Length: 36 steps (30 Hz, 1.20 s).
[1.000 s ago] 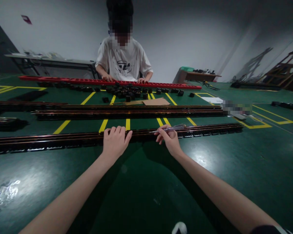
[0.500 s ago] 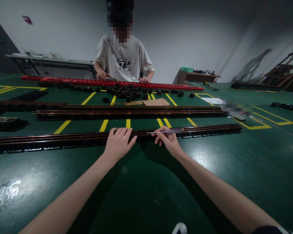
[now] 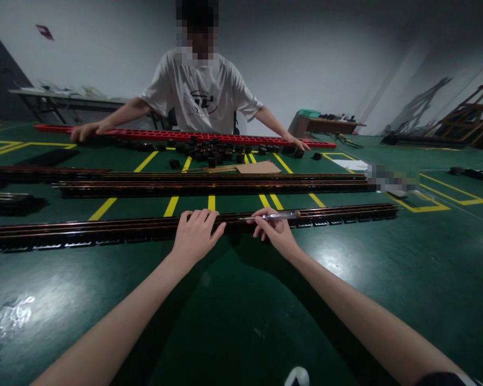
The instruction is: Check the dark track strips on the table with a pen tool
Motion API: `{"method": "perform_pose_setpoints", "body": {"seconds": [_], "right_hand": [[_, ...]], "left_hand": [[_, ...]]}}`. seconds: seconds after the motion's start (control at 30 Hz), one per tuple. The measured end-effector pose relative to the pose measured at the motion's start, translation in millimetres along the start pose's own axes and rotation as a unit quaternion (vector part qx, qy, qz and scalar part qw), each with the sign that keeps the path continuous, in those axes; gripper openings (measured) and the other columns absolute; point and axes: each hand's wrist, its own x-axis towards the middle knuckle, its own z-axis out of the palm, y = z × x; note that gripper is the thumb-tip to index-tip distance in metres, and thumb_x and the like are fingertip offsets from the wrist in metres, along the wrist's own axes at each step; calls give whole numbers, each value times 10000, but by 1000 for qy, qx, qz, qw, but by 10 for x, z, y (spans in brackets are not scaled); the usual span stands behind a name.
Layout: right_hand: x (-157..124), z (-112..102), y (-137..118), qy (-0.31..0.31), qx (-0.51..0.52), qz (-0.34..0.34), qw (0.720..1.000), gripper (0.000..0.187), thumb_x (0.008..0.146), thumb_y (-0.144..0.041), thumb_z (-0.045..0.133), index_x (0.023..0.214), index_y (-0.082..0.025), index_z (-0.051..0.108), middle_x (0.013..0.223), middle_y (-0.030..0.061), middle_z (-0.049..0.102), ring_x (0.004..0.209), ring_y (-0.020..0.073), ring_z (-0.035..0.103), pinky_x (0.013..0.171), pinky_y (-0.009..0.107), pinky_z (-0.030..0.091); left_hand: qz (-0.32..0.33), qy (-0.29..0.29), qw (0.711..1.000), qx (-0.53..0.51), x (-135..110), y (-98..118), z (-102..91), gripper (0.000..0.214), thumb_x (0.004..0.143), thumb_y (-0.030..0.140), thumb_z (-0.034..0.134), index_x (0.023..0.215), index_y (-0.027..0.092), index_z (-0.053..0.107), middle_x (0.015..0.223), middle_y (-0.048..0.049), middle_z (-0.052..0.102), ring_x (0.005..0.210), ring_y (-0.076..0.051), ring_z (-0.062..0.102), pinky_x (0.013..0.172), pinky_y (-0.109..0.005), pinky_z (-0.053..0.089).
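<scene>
A long, dark, glossy strip with coppery lines along it [image 3: 104,228] lies across the green surface in front of me. Across its top rests my left hand [image 3: 195,233], palm down, fingers together over the strip and thumb stretched out to the side. My right hand [image 3: 276,228] pinches a slim screwdriver [image 3: 282,216] with a clear handle and a brownish end. The screwdriver lies almost level above the strip, its thin metal shaft pointing left towards my left hand. Whether its tip touches the strip, I cannot tell.
Beyond lies another dark strip bundle [image 3: 225,185], with a piece of cardboard [image 3: 260,168] behind it. Several small black blocks [image 3: 212,160] are heaped before a long red slotted bar [image 3: 209,137]. Across from me a person [image 3: 203,94] has both arms spread along that bar.
The person opposite has spread both hands outward, towards the two ends of the red bar. My screwdriver has shifted very slightly left; my left hand stays in place.
</scene>
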Motion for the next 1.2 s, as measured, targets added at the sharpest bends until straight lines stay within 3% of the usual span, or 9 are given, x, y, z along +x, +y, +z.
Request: {"method": "perform_pose_setpoints", "body": {"seconds": [0.5, 0.73, 0.97, 1.2], "right_hand": [[19, -12, 19, 134, 56, 16, 989, 130, 759, -309, 592, 750, -189, 543, 630, -10, 651, 407, 81, 548, 358, 182, 388], [-3, -18, 11, 69, 18, 6, 997, 183, 797, -374, 579, 802, -195, 541, 711, 6, 660, 476, 86, 576, 379, 182, 402], [-3, -44, 27, 48, 25, 6, 999, 185, 810, -374, 566, 808, -193, 526, 731, 6, 651, 492, 81, 577, 387, 181, 397], [-11, -52, 33, 15, 9, 5, 1000, 193, 826, -388, 555, 846, -199, 520, 792, 8, 658, 534, 80, 589, 423, 186, 409]], "left_hand": [[-57, 6, 998, -6, 0, 2, -35, 456, 929, 404, 242, 999, 160, 621, 977, -118, 661, 919, -264, 585, 885, -476, 358], [-41, 22, 999, -2, -11, -16, -25, 463, 934, 408, 231, 981, 172, 628, 995, -111, 663, 930, -258, 587, 896, -474, 358], [6, 16, 1000, -24, -9, -31, 0, 459, 936, 382, 270, 1039, 112, 627, 1048, -135, 655, 980, -257, 580, 913, -450, 365], [-5, 11, 1000, -6, -9, -30, -3, 489, 933, 413, 249, 1073, 119, 614, 1024, -136, 657, 927, -262, 594, 863, -440, 407]]}}
